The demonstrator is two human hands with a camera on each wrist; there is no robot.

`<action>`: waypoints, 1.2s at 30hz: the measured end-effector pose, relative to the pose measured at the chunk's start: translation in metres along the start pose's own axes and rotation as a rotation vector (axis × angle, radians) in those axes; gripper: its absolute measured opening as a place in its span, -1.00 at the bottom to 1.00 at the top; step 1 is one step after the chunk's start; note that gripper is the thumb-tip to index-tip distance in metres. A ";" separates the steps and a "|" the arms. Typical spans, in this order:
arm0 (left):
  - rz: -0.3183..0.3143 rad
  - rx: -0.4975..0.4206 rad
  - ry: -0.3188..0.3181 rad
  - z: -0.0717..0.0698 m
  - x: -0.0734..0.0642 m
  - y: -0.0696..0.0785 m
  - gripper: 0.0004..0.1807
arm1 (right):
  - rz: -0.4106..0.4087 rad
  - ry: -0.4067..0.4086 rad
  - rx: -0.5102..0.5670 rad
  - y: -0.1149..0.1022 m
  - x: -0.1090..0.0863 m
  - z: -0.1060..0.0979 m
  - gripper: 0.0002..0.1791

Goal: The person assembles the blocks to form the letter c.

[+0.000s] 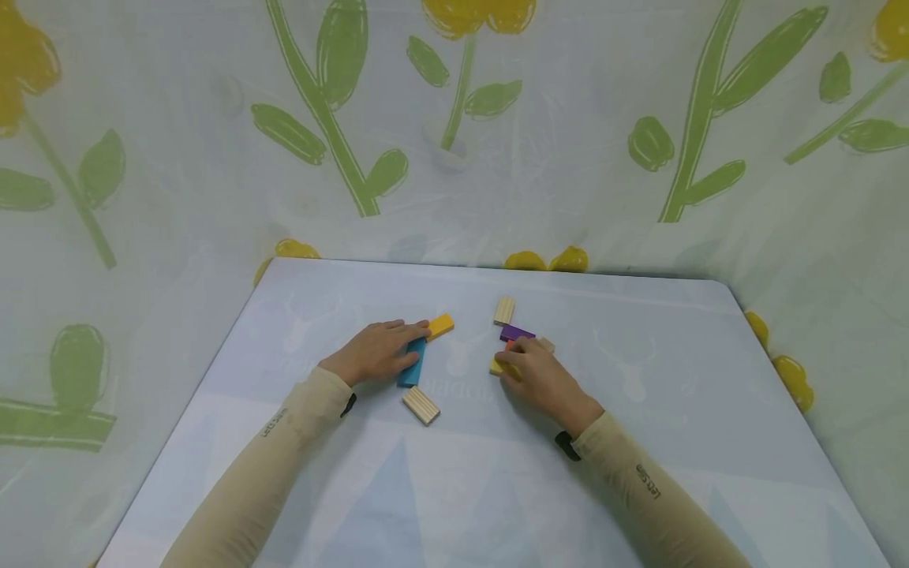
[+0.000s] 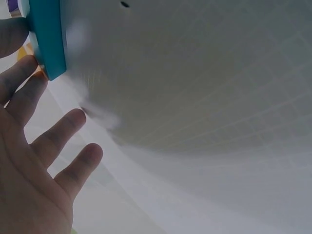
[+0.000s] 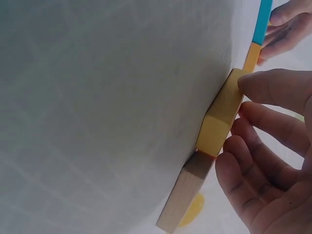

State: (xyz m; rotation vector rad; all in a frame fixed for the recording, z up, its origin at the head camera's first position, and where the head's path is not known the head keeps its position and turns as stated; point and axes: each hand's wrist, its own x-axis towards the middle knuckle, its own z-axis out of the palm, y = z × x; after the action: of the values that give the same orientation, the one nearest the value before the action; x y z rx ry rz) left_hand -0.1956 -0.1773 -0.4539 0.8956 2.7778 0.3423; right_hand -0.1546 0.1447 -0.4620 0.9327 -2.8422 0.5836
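Observation:
My left hand lies over a blue wooden block, its thumb against the block's side. Its index finger reaches an orange block at the blue block's far end. In the left wrist view the fingers are spread and fairly straight beside the blue block. My right hand pinches a yellow block, thumb on the near side and curled fingers behind. In the right wrist view the yellow block shows clearly. A red block is mostly hidden under the right fingers, and a purple block lies just beyond.
A plain wood block lies at the blue block's near end. Another plain block is behind the purple one, and a third peeks out beside the right hand. The pale table backs onto a flower-patterned curtain.

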 end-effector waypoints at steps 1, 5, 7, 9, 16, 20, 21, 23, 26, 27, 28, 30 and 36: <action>-0.003 0.001 -0.002 0.000 0.000 0.000 -0.41 | 0.000 -0.003 -0.003 -0.001 0.000 0.000 -0.71; -0.008 0.016 -0.004 -0.001 0.000 0.000 -0.41 | 0.004 -0.009 -0.017 -0.002 -0.001 -0.001 -0.70; -0.009 0.031 -0.003 -0.002 0.000 0.001 -0.41 | 0.002 -0.012 -0.015 -0.002 -0.002 -0.001 -0.69; -0.009 0.043 -0.002 -0.002 0.000 0.001 -0.41 | 0.001 -0.018 -0.008 -0.003 -0.002 -0.001 -0.69; -0.004 0.064 -0.008 -0.004 -0.003 0.003 -0.37 | 0.023 -0.056 0.010 -0.004 -0.002 -0.002 -0.67; -0.005 0.056 -0.020 -0.006 -0.006 0.004 -0.37 | 0.026 -0.060 0.015 -0.004 -0.002 -0.002 -0.66; -0.004 0.052 -0.025 -0.006 -0.006 0.004 -0.37 | 0.027 -0.061 0.016 -0.004 -0.002 -0.002 -0.66; 0.002 0.052 -0.030 -0.005 -0.007 0.004 -0.37 | 0.027 -0.061 0.016 -0.003 -0.003 -0.002 -0.66; 0.014 0.047 -0.033 -0.004 -0.008 0.004 -0.37 | 0.017 -0.055 0.019 -0.002 -0.003 -0.001 -0.66; 0.018 0.047 -0.031 -0.004 -0.009 0.004 -0.37 | 0.019 -0.055 0.021 -0.002 -0.002 -0.001 -0.66; 0.022 0.048 -0.029 -0.004 -0.009 0.003 -0.37 | 0.020 -0.055 0.023 -0.002 -0.002 -0.001 -0.66; 0.021 0.043 -0.031 -0.004 -0.009 0.003 -0.37 | 0.025 -0.059 0.026 -0.002 -0.002 -0.001 -0.66; 0.019 0.047 -0.034 -0.005 -0.007 0.004 -0.38 | 0.060 -0.086 0.033 -0.003 -0.001 -0.002 -0.64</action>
State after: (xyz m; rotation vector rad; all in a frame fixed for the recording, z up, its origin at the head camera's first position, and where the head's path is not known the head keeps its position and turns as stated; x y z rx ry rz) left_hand -0.1889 -0.1793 -0.4469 0.9297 2.7583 0.2628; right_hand -0.1526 0.1440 -0.4595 0.9016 -2.9543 0.6137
